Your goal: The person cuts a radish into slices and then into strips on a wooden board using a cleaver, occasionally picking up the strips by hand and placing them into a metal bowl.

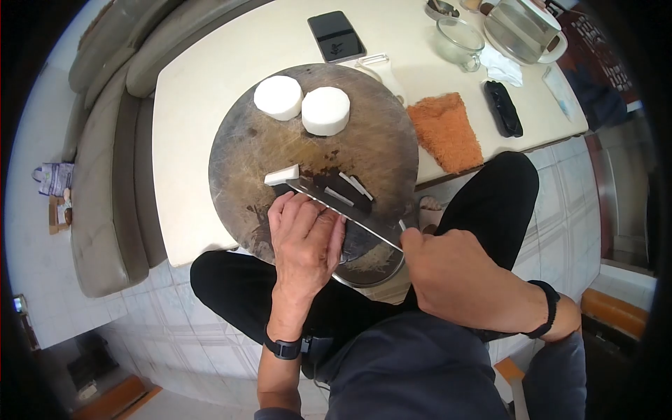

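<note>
My right hand (448, 269) is closed around the handle of a broad-bladed kitchen knife (378, 218), whose blade slants across the round wooden chopping board (238, 157). My left hand (304, 234) rests on the board beside the blade, fingers curled downward; what lies under them is hidden. Just beyond those fingers, at the knife's far end, lies a small white block (282, 175), apparently peeled white radish. A few thin white strips (360, 187) show at the blade's dark face. Two thick white radish rounds (325, 110) sit toward the back of the board.
Behind the board are a phone (337, 36) and a white peeler (381, 70). An orange cloth (446, 133) and a black case (502, 108) lie at the right. Farther back stand a glass cup (458, 43) and a water pitcher (523, 31). A sofa (112, 189) borders the left.
</note>
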A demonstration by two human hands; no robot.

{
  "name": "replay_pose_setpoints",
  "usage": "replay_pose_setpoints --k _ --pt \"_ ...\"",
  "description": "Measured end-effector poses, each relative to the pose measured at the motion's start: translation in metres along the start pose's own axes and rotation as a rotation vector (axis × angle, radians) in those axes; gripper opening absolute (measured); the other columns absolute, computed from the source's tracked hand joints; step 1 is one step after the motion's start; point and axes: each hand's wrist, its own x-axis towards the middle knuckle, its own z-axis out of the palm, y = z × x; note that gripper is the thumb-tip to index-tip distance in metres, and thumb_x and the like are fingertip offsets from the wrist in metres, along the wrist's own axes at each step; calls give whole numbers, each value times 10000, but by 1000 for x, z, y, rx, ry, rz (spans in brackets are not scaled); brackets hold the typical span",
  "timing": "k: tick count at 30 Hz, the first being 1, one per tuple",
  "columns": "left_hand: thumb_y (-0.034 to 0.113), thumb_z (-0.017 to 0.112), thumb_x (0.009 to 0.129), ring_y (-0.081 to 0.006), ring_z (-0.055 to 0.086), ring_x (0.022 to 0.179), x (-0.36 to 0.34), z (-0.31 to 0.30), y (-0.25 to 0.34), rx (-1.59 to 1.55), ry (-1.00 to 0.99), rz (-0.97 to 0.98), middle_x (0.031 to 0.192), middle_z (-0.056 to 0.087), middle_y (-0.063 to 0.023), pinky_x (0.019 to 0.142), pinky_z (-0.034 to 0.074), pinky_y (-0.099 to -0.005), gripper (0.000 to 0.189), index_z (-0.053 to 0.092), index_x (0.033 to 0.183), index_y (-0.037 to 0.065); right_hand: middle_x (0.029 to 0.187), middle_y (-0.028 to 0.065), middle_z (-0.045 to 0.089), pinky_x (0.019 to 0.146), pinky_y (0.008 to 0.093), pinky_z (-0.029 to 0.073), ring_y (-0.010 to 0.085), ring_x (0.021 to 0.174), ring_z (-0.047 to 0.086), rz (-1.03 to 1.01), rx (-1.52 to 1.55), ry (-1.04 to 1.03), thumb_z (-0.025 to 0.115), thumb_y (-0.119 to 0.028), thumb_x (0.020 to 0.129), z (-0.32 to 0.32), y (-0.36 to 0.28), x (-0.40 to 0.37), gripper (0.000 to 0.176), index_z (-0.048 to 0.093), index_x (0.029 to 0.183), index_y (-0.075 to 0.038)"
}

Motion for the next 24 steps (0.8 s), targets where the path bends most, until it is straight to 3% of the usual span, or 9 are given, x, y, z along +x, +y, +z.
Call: replay_pose_setpoints --k 12,24 --pt "2 739 727 -274 612 970 2 3 0 -27 55 27 930 656 -90 908 430 -442 186 696 907 18 607 233 579 569 463 496 418 583 622 160 77 8 571 -12 764 -1 8 -15 100 490 781 43" --pt "41 753 729 -276 589 1012 2 1 0 -65 12 20 983 646 -71 946 403 -460 203 708 926 29 633 243 579 603 470 489 424 612 607 128 94 93 579 -14 760 -4 14 1 106 505 788 56"
